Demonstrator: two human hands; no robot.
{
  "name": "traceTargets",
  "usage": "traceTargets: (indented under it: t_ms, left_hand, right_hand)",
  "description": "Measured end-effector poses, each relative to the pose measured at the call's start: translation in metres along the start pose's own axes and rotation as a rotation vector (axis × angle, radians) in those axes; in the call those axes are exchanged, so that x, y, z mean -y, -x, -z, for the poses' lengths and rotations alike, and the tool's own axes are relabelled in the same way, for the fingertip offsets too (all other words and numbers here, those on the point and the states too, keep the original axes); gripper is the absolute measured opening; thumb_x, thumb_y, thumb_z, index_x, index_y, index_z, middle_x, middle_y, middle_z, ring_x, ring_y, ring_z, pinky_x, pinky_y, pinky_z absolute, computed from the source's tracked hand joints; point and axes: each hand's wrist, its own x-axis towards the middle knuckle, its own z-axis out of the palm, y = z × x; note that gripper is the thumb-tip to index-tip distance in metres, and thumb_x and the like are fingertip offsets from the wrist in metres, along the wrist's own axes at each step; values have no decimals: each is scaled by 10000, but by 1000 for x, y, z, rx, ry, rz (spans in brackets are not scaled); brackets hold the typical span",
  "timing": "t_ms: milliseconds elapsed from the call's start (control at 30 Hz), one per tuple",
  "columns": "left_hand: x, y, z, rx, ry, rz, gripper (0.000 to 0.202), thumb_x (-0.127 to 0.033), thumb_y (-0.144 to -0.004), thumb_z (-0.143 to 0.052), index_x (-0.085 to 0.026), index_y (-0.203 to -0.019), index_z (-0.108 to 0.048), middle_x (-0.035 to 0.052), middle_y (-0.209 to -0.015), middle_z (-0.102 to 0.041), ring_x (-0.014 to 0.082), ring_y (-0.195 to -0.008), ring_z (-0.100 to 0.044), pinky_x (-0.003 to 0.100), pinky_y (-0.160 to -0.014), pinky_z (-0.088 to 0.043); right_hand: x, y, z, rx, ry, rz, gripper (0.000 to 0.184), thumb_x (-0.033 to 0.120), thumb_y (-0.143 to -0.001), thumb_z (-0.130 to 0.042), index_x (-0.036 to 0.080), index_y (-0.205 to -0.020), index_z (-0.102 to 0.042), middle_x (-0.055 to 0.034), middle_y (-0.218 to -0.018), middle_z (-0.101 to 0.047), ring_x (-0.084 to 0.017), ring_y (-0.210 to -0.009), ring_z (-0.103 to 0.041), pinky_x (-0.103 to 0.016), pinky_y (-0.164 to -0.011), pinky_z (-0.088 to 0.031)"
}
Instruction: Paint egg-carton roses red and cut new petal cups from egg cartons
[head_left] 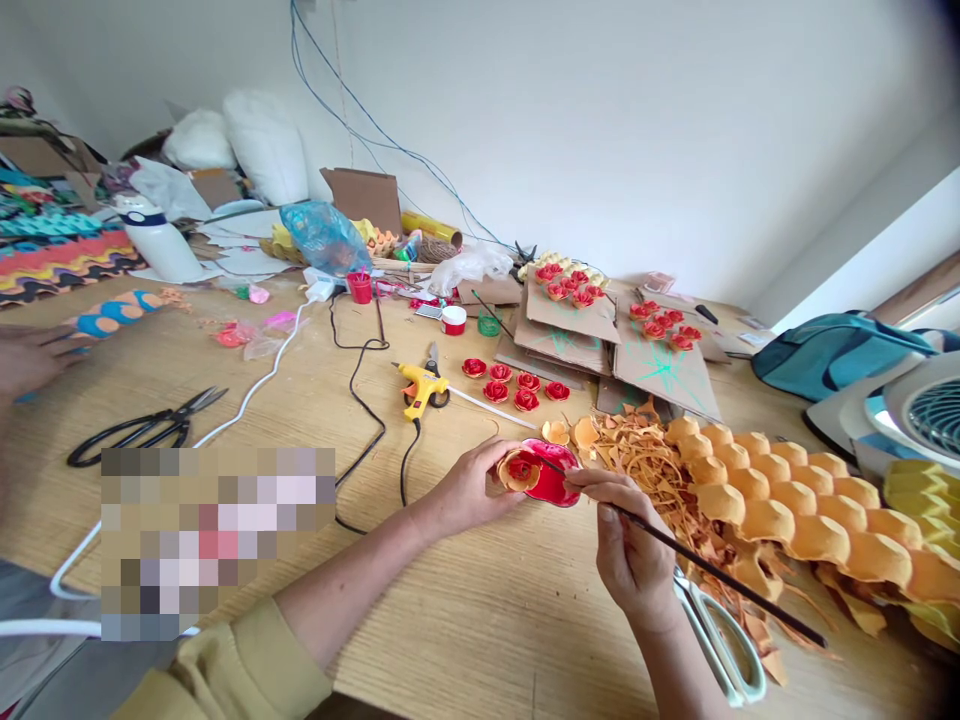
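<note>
My left hand (471, 488) pinches a small orange egg-carton flower (519, 470) that is partly painted red. It holds the flower over a red paint pot (553, 478) on the wooden table (450, 620). My right hand (628, 545) is closed on a long dark paintbrush (720, 575). The brush tip reaches towards the flower and the pot.
Finished red flowers (516, 384) lie near a yellow glue gun (421, 386); more sit on cardboard sheets (660, 365). An orange egg tray (810, 510) and cuttings lie right, white-handled scissors (724, 640) under my right wrist, black scissors (142, 428) left. Another person's hand (30, 358) is at far left.
</note>
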Motion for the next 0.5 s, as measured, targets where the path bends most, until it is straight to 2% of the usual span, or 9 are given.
traceTargets:
  t_ms: [200,300,500]
  left_hand:
    - [6,-1,0,-62,71,50,391,-237,-817,-765,-175,-1184,-645,96,-1140,-716,243,-1073,-688,344,-944,-564]
    - [7,-2,1,-111,94,51,363,-231,-815,-759,-173,-1152,-637,99,-1149,-709,240,-1075,-683,352,-959,-558]
    - [9,-1,-2,-94,86,53,417,-190,-784,-764,-180,-1180,-632,92,-1140,-701,234,-1072,-680,347,-952,-561]
  right_hand:
    - [0,0,1,40,8,-16,221,101,-1025,-457,222,-1129,-611,-111,-1109,-742,-230,-1081,-721,-416,-885,-617]
    - [0,0,1,47,15,-15,215,104,-1023,-463,223,-1110,-620,-112,-1114,-746,-236,-1100,-721,-411,-882,-618]
    - [0,1,-2,-53,-32,6,245,83,-1014,-472,221,-1157,-614,-111,-1129,-747,-235,-1096,-729,-418,-886,-616]
